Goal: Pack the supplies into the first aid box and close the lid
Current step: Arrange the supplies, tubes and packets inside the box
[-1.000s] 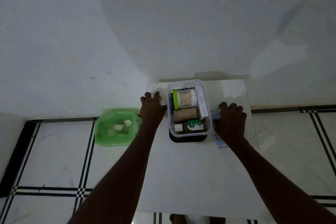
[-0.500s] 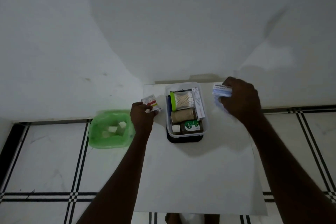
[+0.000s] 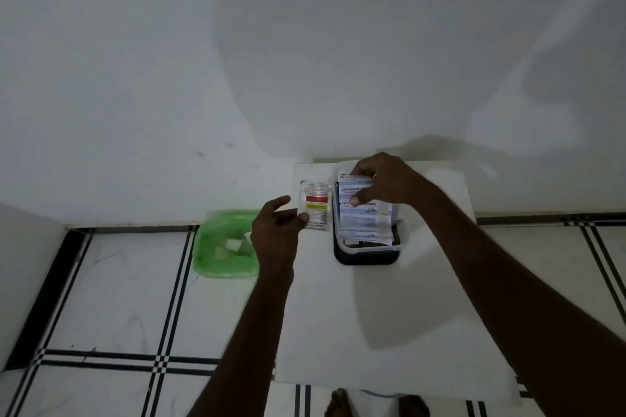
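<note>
Both grips are full right now: the right hand pinches a strip of blue-and-white antiseptic packets near its top end, and the strip hangs down over the open clear first aid box, covering most of what's inside. Can't really tell if the bottom of the strip is already touching the stuff in the box, it's too dim. The left hand holds a small clear sachet with a red and yellow label by its lower edge, up in the air just left of the box. The box sits on something dark, maybe its lid, toward the back of the white tabletop. On the tiled floor to the left there's a green bin with white scraps in it.
</note>
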Action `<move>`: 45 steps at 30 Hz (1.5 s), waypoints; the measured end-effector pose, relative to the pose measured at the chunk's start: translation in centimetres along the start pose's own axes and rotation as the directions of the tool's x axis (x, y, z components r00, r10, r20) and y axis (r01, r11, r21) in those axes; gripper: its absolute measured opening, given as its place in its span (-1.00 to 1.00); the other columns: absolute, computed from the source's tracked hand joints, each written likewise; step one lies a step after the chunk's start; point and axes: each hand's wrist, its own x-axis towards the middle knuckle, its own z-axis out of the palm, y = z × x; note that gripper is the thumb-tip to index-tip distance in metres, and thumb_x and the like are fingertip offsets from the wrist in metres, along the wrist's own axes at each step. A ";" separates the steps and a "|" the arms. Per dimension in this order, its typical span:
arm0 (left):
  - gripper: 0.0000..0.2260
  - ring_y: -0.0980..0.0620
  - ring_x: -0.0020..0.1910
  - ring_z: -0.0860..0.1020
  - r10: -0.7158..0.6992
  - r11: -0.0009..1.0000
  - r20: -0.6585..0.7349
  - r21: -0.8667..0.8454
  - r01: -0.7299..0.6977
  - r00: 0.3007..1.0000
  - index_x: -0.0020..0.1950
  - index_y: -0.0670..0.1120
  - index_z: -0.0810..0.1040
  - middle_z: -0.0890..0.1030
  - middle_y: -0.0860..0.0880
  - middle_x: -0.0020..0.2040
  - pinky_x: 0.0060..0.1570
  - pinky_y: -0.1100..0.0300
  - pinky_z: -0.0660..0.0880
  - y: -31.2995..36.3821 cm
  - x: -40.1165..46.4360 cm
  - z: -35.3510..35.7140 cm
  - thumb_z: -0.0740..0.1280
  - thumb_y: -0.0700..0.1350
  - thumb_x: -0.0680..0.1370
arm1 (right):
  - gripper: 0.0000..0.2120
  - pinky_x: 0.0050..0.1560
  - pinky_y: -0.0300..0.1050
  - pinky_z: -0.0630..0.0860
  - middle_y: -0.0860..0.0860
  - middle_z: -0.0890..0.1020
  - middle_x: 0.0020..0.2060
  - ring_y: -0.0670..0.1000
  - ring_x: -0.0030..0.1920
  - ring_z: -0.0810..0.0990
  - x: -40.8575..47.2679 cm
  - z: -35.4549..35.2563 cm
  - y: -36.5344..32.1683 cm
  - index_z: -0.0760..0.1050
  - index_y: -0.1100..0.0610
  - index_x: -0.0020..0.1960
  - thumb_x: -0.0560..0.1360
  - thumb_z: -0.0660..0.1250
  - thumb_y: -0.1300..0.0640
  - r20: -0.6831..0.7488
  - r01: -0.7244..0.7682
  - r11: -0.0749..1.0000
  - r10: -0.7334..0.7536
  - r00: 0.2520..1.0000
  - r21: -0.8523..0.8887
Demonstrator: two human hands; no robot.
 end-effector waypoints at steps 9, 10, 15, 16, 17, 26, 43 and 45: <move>-0.68 -0.06 -0.20 0.67 0.038 0.995 0.231 -0.103 -0.015 0.972 0.14 -0.11 0.62 0.69 -0.16 -0.14 -0.12 0.05 0.64 2.1 -2.2 1.9 0.47 -0.32 0.42 | -0.52 0.05 0.00 0.54 0.09 0.60 0.07 0.08 0.05 0.57 -1.0 2.7 2.0 0.50 0.09 0.18 0.30 0.55 0.16 -0.470 0.009 1.000 -0.003 0.883 0.011; -0.66 -0.06 -0.22 0.67 0.050 0.998 0.231 -0.055 -0.038 0.972 0.13 -0.07 0.63 0.69 -0.11 -0.19 -0.10 -0.01 0.65 2.1 -2.4 2.8 0.51 -0.29 0.38 | -0.59 0.04 0.02 0.56 0.08 0.62 0.03 0.09 0.01 0.59 -1.5 2.9 2.7 0.51 0.09 0.13 0.32 0.53 0.16 -0.523 -0.039 0.999 0.049 0.851 0.030; -0.50 -0.03 -0.08 0.64 0.232 0.810 0.247 0.487 -0.327 0.941 0.30 0.03 0.54 0.66 -0.06 -0.04 -0.09 0.19 0.50 1.1 -3.9 6.6 0.51 -0.14 0.38 | -0.75 -0.17 0.00 0.56 0.08 0.59 -0.10 0.13 -0.13 0.60 -3.9 4.9 4.3 0.53 0.10 -0.04 0.32 0.49 0.22 -0.537 -0.186 0.982 0.149 0.830 -0.015; -0.50 -0.04 -0.02 0.62 0.266 0.754 0.265 0.542 -0.371 0.927 0.35 0.02 0.51 0.63 -0.08 0.01 -0.06 0.17 0.48 0.9 -4.2 6.9 0.48 -0.12 0.41 | -0.76 -0.19 -0.01 0.55 0.09 0.58 -0.10 0.13 -0.15 0.59 -4.1 5.2 4.4 0.53 0.12 -0.04 0.34 0.49 0.21 -0.538 -0.188 0.982 0.144 0.830 -0.028; -0.50 -0.06 0.02 0.60 0.280 0.707 0.283 0.585 -0.397 0.917 0.37 0.01 0.48 0.61 -0.09 0.05 -0.03 0.14 0.49 0.7 -4.3 7.2 0.46 -0.10 0.44 | -0.77 -0.22 -0.02 0.55 0.10 0.56 -0.09 0.11 -0.17 0.58 -4.2 5.5 4.5 0.53 0.13 -0.04 0.35 0.49 0.20 -0.544 -0.188 0.982 0.140 0.827 -0.033; -0.59 -0.11 0.14 0.53 0.298 0.683 0.097 0.673 -0.283 0.950 0.30 -0.10 0.48 0.58 -0.12 0.13 0.00 0.04 0.49 0.2 -2.3 6.5 0.41 -0.02 0.48 | -0.97 -0.16 -0.02 0.64 0.07 0.69 -0.19 0.08 -0.24 0.67 -5.4 6.2 7.5 0.55 0.14 -0.07 0.50 0.34 0.21 -0.605 -0.260 0.894 0.440 0.664 0.366; -0.72 -0.12 -0.33 0.68 0.137 0.820 0.283 0.505 -0.269 0.949 -0.20 -0.20 0.61 0.68 -0.12 -0.29 -0.35 -0.09 0.65 -1.5 0.9 1.3 0.25 -0.02 0.33 | -0.85 -0.21 -0.13 0.53 0.17 0.66 -0.31 0.19 -0.19 0.67 -4.4 9.9 9.7 0.58 0.31 -0.26 0.35 0.37 0.20 -0.227 -0.521 0.827 0.559 0.797 0.210; -0.79 -0.02 -0.37 0.68 0.119 0.831 0.282 0.497 -0.251 0.952 -0.20 -0.20 0.62 0.69 -0.11 -0.30 -0.38 -0.04 0.65 -0.9 0.4 0.9 0.28 -0.09 0.37 | -0.86 -0.17 -0.11 0.57 0.18 0.67 -0.35 0.17 -0.23 0.67 -5.0 9.0 9.7 0.58 0.31 -0.30 0.33 0.39 0.22 -0.226 -0.466 0.824 0.545 0.807 0.322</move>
